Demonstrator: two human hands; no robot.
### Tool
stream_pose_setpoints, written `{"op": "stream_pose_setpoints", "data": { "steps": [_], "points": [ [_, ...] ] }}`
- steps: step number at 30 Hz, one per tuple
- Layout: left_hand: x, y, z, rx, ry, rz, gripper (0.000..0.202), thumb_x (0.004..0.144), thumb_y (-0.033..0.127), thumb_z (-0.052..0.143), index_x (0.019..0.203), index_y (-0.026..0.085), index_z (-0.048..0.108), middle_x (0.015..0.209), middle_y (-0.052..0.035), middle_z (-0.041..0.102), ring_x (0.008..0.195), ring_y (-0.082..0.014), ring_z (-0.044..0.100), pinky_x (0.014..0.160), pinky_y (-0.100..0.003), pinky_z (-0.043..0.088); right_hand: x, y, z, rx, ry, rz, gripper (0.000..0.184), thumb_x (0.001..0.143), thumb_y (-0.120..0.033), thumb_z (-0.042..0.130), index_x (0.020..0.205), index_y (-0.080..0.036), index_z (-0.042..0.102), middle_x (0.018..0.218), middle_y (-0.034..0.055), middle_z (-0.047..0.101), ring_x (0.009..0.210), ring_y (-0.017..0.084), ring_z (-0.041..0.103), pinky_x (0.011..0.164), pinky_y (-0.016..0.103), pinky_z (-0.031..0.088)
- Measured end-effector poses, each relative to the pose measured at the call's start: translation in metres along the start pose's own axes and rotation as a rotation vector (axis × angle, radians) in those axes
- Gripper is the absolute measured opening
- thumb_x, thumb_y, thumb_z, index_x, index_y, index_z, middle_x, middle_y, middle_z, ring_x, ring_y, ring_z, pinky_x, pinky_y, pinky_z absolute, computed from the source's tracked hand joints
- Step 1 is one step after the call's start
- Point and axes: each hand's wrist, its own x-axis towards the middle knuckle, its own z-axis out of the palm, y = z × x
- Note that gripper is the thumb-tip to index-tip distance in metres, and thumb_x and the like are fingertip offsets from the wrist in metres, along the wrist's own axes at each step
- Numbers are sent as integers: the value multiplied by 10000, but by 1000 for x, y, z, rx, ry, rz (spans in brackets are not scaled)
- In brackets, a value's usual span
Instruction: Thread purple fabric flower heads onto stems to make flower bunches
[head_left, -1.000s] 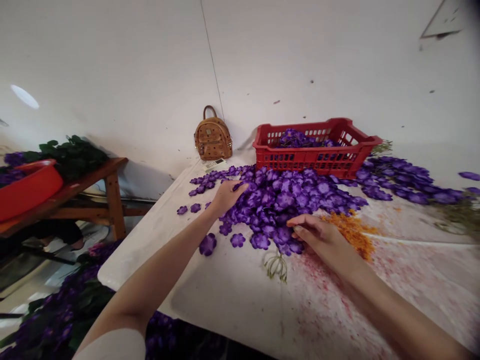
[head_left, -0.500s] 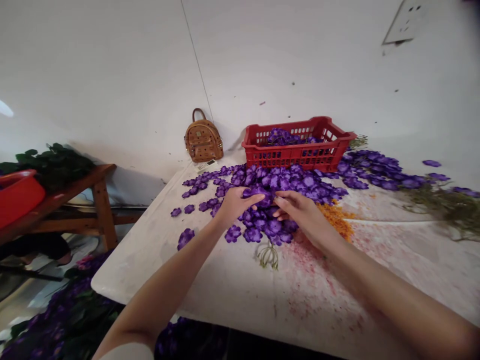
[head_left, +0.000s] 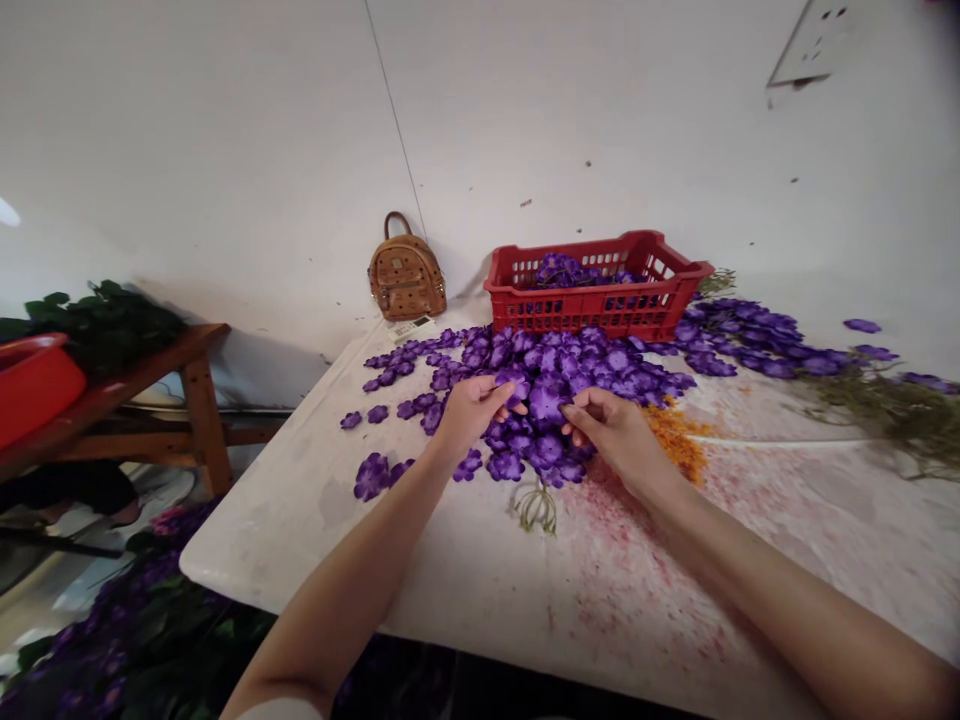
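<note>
Left hand, right hand wider apart, purple flowers

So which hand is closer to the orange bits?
The right hand is nearer: it sits just left of the orange bits. The left hand is farther left, with the pile of purple fabric flowers between it and them.

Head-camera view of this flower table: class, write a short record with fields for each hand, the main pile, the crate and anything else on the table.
Left hand: fingertips at the near side of the pile
Right hand: fingertips on a flower in the pile
Pile: loose purple artificial flower heads on a white table
Crate: red plastic crate, holding more of them
Also: orange scraps, tan studded backpack
</note>
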Motion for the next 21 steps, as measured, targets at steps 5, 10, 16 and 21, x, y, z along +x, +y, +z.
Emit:
{"op": "stream_pose_setpoints", "data": {
  "steps": [5,10,16,21],
  "points": [
    [-1,-2,-2,56,45,7,430,856,569,644,667,189,574,678,-55,741,504,-100,504,525,-237,411,1,1,4,-15,-69,-19,196,842,-428,646,786,-242,623,708,21,706,566,171,614,578,319,484],
    [-2,-4,-9,165,142,-6,408,870,552,614,674,204,531,605,-27,682,524,-122,523,523,-236,370,1,4,1,-90,-45,-30,189,831,-417,626,744,-252,593,632,-9,630,554,173,600,569,317,463],
    [-7,-5,-16,331,220,98,367,908,417,563,637,218,413,569,27,496,575,-130,489,578,-247,361,-1,3,3,-74,-26,-82,189,844,-415,637,770,-249,589,623,-25,602,562,169,600,582,314,452],
    [-14,-2,-17,334,90,137,354,893,388,611,622,195,489,580,36,442,563,-112,421,566,-254,306,0,3,-3,-114,19,-62,227,849,-436,651,760,-229,620,607,-19,587,554,155,550,568,307,412]
  ]
}}
